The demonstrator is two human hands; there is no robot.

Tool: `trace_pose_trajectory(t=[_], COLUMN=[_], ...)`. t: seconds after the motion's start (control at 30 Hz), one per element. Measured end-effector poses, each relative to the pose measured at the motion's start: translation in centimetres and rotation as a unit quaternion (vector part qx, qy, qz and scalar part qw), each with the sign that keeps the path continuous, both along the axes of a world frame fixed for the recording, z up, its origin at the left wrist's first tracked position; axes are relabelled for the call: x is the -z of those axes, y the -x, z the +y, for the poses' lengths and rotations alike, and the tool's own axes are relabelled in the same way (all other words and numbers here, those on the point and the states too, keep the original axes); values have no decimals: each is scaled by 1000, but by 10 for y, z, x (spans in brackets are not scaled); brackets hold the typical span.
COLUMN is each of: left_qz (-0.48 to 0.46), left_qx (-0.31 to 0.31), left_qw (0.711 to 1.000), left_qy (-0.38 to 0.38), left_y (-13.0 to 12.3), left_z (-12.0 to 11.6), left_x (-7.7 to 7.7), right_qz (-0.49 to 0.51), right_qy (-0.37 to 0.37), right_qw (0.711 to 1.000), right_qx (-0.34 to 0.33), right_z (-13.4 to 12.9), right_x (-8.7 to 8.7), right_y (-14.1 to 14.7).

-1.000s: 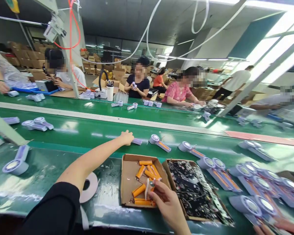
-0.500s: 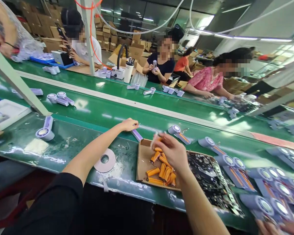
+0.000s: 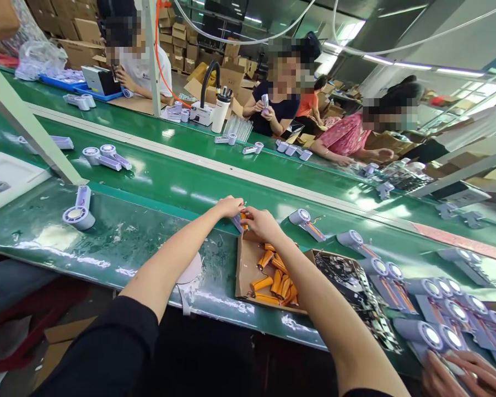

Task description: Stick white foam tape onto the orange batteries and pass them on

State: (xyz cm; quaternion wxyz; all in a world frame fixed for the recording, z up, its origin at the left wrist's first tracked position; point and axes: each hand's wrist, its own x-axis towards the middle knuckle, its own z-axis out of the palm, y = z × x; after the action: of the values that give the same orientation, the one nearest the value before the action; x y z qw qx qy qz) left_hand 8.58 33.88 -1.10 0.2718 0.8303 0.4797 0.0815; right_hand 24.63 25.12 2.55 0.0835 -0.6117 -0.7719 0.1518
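Note:
My left hand point(image 3: 230, 206) is closed on a lavender handheld fan housing point(image 3: 236, 223), most of it hidden behind the fingers. Right beside it, my right hand point(image 3: 262, 223) pinches an orange battery point(image 3: 244, 219) against the housing. Whether the battery sits inside the handle I cannot tell. Below my right forearm stands a cardboard box point(image 3: 240, 270) with several orange wired batteries point(image 3: 278, 282) in it. A roll of white tape point(image 3: 191, 270) lies on the bench under my left forearm, partly covered by it.
Black circuit boards point(image 3: 343, 275) fill a box right of the batteries. Several lavender fans point(image 3: 380, 270) lie along the right; another fan point(image 3: 79, 216) is at left. A metal post point(image 3: 28, 121) rises at left. A co-worker's hands point(image 3: 454, 372) are at lower right; people sit opposite.
My right hand has moved from above the battery box up and left to my left hand, bringing an orange battery to the fan housing. The view has shifted slightly.

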Motion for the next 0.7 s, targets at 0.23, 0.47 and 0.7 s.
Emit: trace_pose_trajectory(t=[0.23,0.47,0.7], left_qz=[-19,-16,-3], left_qx=[-23,-39,-133], left_qw=[1000,999,991], left_qy=[1,-2,-16], left_y=[-10,-17,-28], left_z=[2,-2,-19], left_x=[3,0,-26], right_qz=[-127,-182,-121], right_qy=[73,119,15], right_qw=[988,974,992], right_qx=[-51,-66,-23], right_z=[12,24,-10], right_x=[-8,-13,-45], right_y=[6,19,5])
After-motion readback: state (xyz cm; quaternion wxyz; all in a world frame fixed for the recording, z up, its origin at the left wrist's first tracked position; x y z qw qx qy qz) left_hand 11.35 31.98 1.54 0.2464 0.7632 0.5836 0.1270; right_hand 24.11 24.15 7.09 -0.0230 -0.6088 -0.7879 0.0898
